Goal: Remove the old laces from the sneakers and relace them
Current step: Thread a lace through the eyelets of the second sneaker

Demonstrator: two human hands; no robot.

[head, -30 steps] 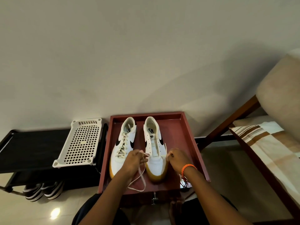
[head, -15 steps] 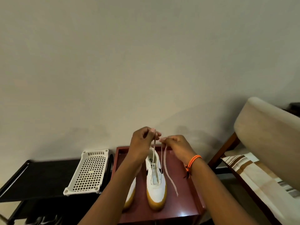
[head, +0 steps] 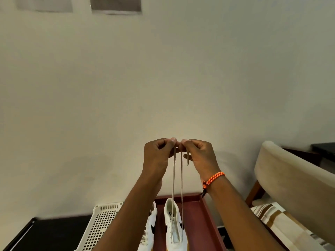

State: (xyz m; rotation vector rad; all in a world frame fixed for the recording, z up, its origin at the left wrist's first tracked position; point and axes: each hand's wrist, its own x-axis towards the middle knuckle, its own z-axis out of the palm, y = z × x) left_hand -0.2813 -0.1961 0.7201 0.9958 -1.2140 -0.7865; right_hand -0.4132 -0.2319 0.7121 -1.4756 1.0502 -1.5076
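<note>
Two white sneakers with black side marks stand side by side on a dark red tray (head: 204,221). The right sneaker (head: 175,227) has a single cream lace (head: 177,178) running up from it in two taut strands. My left hand (head: 159,154) pinches one strand end and my right hand (head: 199,156) pinches the other, fingertips touching high above the shoe. A short lace tip hangs under my right hand. The left sneaker (head: 151,225) still shows laces and is partly hidden by my left forearm.
A white perforated plastic tray (head: 101,227) lies on a black shelf (head: 54,232) to the left. A beige chair (head: 293,187) with a striped cushion stands at the right. A plain wall is behind.
Both hands rose from the toe of the right sneaker to well above it, drawing the lace's two ends up and together. The camera tilted upward.
</note>
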